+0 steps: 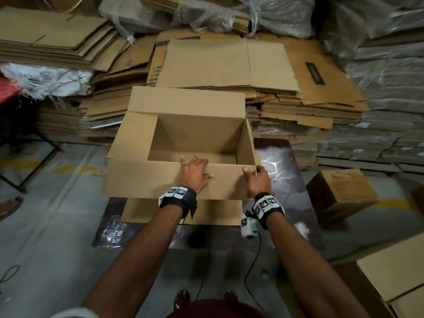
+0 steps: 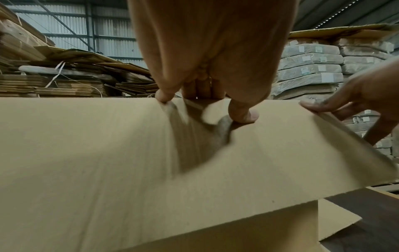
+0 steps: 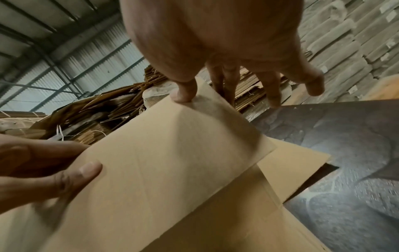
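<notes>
Fingers on both hands are closed on cardboard. Stacks of flattened cartons fill 12 o'clock; the dark worktop carries an open box at centre. Its near flap stands raised at 6 o'clock: the left hand hooks over its top edge, thumb on the outer face, and the right hand pinches its 3 o'clock corner.

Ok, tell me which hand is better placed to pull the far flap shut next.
Probably left. The left hand grips the near flap near its middle, opposite the far flap; the right hand sits out at the flap's right corner.
</notes>
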`<state>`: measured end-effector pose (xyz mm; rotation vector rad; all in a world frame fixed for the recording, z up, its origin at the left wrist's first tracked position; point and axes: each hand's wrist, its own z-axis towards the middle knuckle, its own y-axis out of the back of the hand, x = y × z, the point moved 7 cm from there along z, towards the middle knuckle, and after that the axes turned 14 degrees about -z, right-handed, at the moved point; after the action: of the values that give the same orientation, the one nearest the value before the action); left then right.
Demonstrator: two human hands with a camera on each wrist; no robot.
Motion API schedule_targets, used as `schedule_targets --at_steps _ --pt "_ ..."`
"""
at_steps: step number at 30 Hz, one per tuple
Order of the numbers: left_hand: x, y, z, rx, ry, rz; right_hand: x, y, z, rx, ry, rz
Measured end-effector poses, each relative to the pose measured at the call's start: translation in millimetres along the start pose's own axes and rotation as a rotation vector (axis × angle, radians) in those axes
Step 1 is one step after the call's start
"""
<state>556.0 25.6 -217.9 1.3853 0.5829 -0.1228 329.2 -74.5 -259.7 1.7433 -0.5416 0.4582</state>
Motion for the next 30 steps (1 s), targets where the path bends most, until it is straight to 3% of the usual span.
schedule_targets --at_steps 9,12,14,16,18,21,24,26,28,30 --pt "0.5 13.1 -2.1 0.136 -0.068 -0.110 3.8 14.3 13.7 -0.001 0.000 -0.099" --pt "26.3 36.2 -21.4 -0.014 0.113 0.130 -0.1 37.0 19.7 -0.064 -0.073 -0.188" --pt "44.6 37.9 -39.7 -0.014 0.282 0.164 0.6 48.9 20.7 -0.161 -0.073 -0.247" --pt "47.7 30.4 -44.8 0.014 0.267 0.046 22.2 50.3 12.0 -0.279 0.114 -0.368" --pt "38.2 31.1 -41.5 0.012 0.152 -0.127 57.9 30.9 -9.4 -0.302 0.410 -0.443" --pt "27.7 38.8 -35.7 0.010 0.016 -0.406 103.9 -18.8 -47.9 -0.106 0.725 -0.382" --pt "39.5 53.0 -34.1 -0.020 0.048 -0.593 129.1 -54.5 -68.5 -0.036 0.838 -0.464" --pt "49.3 62.6 -33.3 -0.040 0.067 -0.389 131.1 -64.5 -69.8 -0.021 0.820 -0.474" --pt "59.2 64.3 -34.3 0.059 0.134 -0.046 129.5 -68.3 -69.4 -0.028 0.810 -0.483" --pt "69.2 67.9 -33.3 0.132 0.216 0.114 129.4 -68.5 -70.2 -0.048 0.814 -0.514"
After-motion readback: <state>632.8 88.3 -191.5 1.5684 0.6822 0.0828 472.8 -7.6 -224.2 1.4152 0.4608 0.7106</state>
